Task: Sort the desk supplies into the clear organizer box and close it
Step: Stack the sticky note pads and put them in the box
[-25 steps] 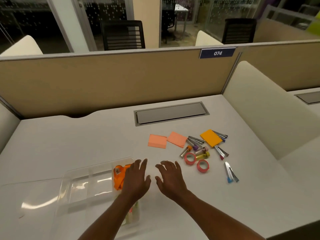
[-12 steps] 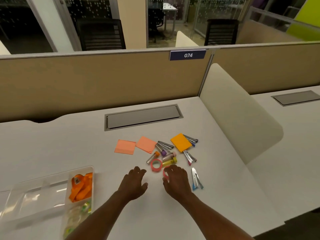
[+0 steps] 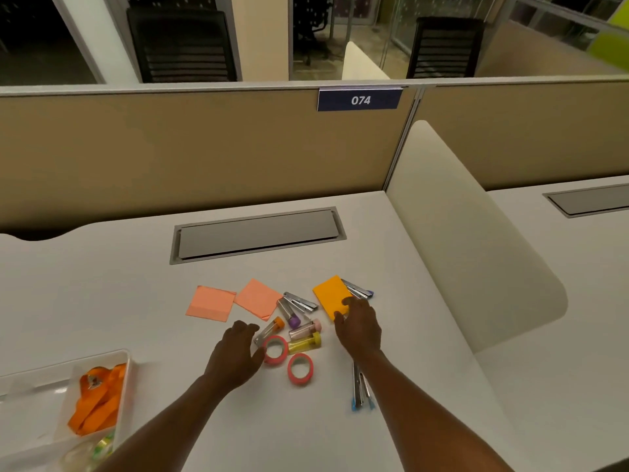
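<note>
Moved since earlier: both hands went forward from near the organizer into the supply pile; view swung right, box now at lower left edge.
Right hand (image 3: pixel 359 327): palm down, fingers loosely spread, fingertips on near edge of orange sticky pad (image 3: pixel 331 294); no pinch yet, reads as about to pick it.
Left hand (image 3: pixel 235 356): palm down, fingers curled loosely and slightly apart, thumb touching pink tape roll (image 3: pixel 275 349); holding nothing.
Pad location: on desk (image 3: pixel 102 301), right end of pile, partly over a stapler (image 3: pixel 357 289).
Pad handling (judgement): light, flexible paper block, lies flat so hard to get under; slide to lift an edge, then pinch opposite edges. Not fragile.
Pad axis: turned diamond-wise, long axis running far-left to near-right.
Other supplies: two salmon note pads (image 3: pixel 211 304) left of pile; capped tubes (image 3: pixel 304 343) mid-pile, likely to roll; second tape roll (image 3: pixel 300 368) just beside the first; blue-ended stapler (image 3: pixel 359 391) under right forearm.
Clear organizer box (image 3: pixel 131 361): well apart at lower left, open, orange lanyard (image 3: pixel 98 400) in one compartment; lid not clearly readable.
Progress (judgement): early, most items still on desk.
</note>
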Available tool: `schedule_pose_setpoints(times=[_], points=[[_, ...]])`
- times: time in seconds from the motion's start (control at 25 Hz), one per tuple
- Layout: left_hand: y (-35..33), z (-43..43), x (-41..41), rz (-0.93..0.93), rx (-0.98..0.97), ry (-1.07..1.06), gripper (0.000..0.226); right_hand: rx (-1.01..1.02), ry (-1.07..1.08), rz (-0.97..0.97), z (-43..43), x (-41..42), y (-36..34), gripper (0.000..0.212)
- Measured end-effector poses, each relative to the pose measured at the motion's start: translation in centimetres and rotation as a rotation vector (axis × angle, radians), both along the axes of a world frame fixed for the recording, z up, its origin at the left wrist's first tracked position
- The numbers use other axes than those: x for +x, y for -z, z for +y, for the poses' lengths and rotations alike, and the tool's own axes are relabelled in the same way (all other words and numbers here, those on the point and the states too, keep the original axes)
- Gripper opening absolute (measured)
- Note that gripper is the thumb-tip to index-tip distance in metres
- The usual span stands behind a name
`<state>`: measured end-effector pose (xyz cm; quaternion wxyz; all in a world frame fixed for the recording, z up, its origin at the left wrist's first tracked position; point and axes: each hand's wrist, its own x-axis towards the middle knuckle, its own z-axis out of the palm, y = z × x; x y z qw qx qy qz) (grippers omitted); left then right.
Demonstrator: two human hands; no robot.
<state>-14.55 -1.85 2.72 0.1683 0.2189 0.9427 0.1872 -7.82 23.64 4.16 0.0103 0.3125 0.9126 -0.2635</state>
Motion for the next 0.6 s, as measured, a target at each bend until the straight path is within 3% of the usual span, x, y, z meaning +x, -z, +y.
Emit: schedule_pose_setpoints(times=[0.36,0.48,0.6], points=[[1.7,3.6,-2.7,0.091,0.021,0.034,0.051,0.101,0.057,-0.193,2.0,-4.5,2.3,0.063],[2.1,4.2,-4.0,0.116,0.027,0.036,0.051,0.111,0.087,-0.173,1.6,-5.1,2.5,0.054],[1.6,5.1,-5.1,0.128,0.069,0.023,0.05,-0.098,0.219,-0.011,1.9,-5.5,1.9,0.031]])
